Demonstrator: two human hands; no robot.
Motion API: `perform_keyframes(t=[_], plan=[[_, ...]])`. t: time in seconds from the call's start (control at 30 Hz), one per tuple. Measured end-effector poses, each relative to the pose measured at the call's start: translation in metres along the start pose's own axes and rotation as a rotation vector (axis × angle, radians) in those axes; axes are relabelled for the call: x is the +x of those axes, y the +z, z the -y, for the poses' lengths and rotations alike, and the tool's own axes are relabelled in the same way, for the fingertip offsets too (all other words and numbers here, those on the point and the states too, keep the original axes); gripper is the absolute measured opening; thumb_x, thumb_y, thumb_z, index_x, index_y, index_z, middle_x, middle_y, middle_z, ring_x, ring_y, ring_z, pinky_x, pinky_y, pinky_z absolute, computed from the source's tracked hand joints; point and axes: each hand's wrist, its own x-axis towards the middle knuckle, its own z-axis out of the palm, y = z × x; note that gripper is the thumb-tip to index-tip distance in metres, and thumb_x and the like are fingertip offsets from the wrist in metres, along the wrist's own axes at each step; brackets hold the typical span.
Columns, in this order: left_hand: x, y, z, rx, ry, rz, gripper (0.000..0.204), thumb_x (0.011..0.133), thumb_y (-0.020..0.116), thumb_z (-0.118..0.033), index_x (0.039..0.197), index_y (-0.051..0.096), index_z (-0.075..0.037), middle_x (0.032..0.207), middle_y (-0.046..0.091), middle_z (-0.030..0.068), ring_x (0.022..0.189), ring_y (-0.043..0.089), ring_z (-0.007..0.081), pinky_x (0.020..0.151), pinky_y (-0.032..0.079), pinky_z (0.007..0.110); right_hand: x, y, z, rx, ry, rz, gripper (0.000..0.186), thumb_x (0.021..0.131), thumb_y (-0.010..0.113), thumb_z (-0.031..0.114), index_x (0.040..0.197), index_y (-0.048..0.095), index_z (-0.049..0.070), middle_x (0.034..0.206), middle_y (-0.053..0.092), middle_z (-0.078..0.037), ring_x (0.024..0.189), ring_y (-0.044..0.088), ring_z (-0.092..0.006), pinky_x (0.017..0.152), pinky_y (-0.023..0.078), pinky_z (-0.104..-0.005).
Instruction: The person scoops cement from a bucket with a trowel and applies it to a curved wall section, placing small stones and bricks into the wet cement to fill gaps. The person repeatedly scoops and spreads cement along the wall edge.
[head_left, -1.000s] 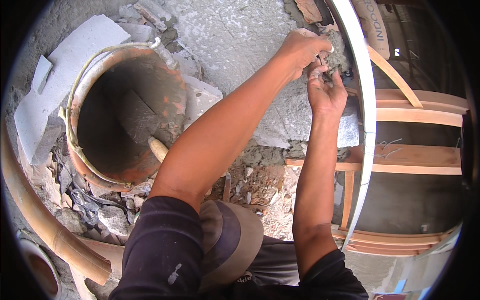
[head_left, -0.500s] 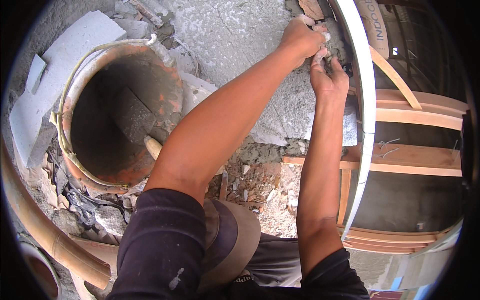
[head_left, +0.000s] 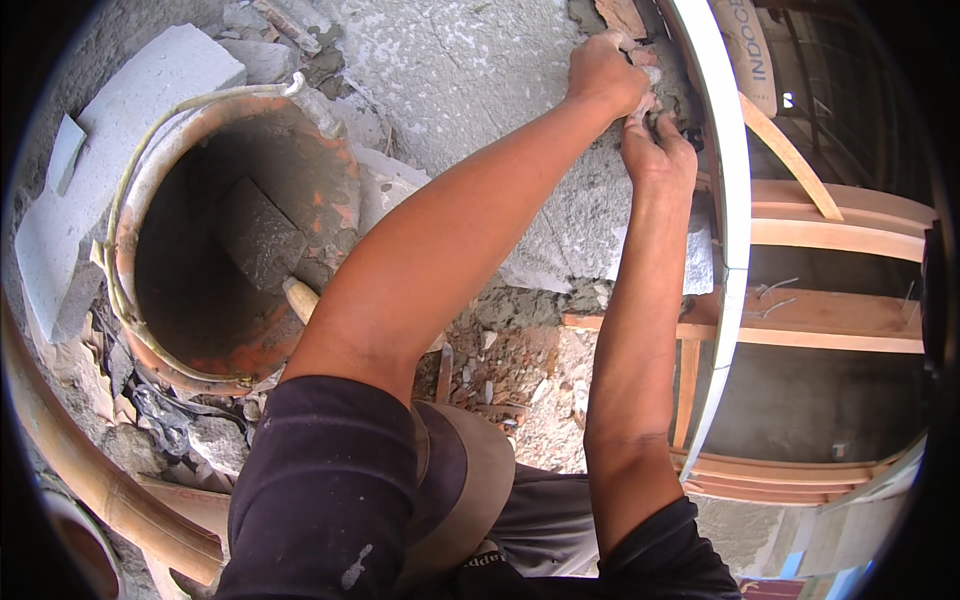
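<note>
The left hand (head_left: pixel 605 75) is curled and the right hand (head_left: pixel 660 155) is held just beside it, their fingertips gathered at grey mortar (head_left: pixel 678 82) near the white strip (head_left: pixel 738 180). Whether anything is grasped by either cannot be told. A trowel (head_left: pixel 262 235) is propped inside the orange bucket (head_left: pixel 342 188).

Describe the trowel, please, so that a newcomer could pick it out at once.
Find the big round bucket at the picture's left. Inside, toward its right side, lies the trowel, its flat grey blade slanting down to a handle beside the person's left arm. That short, pale, rounded handle sets it apart from the grey slabs outside the bucket.
</note>
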Motion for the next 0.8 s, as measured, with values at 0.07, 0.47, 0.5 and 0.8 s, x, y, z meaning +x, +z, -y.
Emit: perform_keyframes(t=[0.07, 0.47, 0.5, 0.8], plan=[[-0.001, -0.001, -0.002, 0.024, 0.01, -0.005, 0.047, 0.08, 0.075, -0.008, 0.124, 0.063, 0.002, 0.113, 0.069, 0.0234, 0.1, 0.071, 0.0293, 0.084, 0.057, 0.038, 0.003, 0.0, 0.001, 0.013, 0.011, -0.001, 0.034, 0.108, 0.029, 0.01, 0.136, 0.038, -0.007, 0.135, 0.045, -0.023, 0.113, 0.057, -0.0312, 0.092, 0.059, -0.0399], [0.003, 0.007, 0.013, 0.101, 0.124, -0.051, 0.044, 0.082, 0.079, -0.021, 0.119, 0.066, -0.001, 0.095, 0.073, 0.0198, 0.092, 0.072, 0.0277, 0.081, 0.057, 0.037, -0.041, -0.018, 0.014, -0.353, -0.141, 0.084, 0.032, 0.104, 0.041, 0.005, 0.132, 0.039, -0.011, 0.126, 0.055, -0.025, 0.108, 0.064, -0.0367, 0.083, 0.062, -0.0392], [0.005, 0.011, 0.017, 0.146, 0.164, -0.095, 0.038, 0.081, 0.078, -0.015, 0.114, 0.068, 0.0, 0.096, 0.074, 0.0175, 0.095, 0.072, 0.0275, 0.082, 0.057, 0.036, -0.049, -0.021, 0.015, -0.481, -0.203, 0.041, 0.031, 0.102, 0.045, 0.004, 0.129, 0.042, -0.011, 0.124, 0.056, -0.024, 0.103, 0.066, -0.0354, 0.08, 0.062, -0.0382], [0.014, 0.019, 0.025, 0.308, 0.265, -0.138, 0.039, 0.081, 0.079, -0.019, 0.114, 0.069, 0.0, 0.1, 0.074, 0.0175, 0.096, 0.072, 0.0281, 0.083, 0.056, 0.037, -0.043, -0.035, 0.031, -1.177, -0.65, 0.089, 0.048, 0.087, 0.075, 0.016, 0.123, 0.058, -0.011, 0.114, 0.064, -0.019, 0.097, 0.066, -0.0289, 0.078, 0.057, -0.0379]])
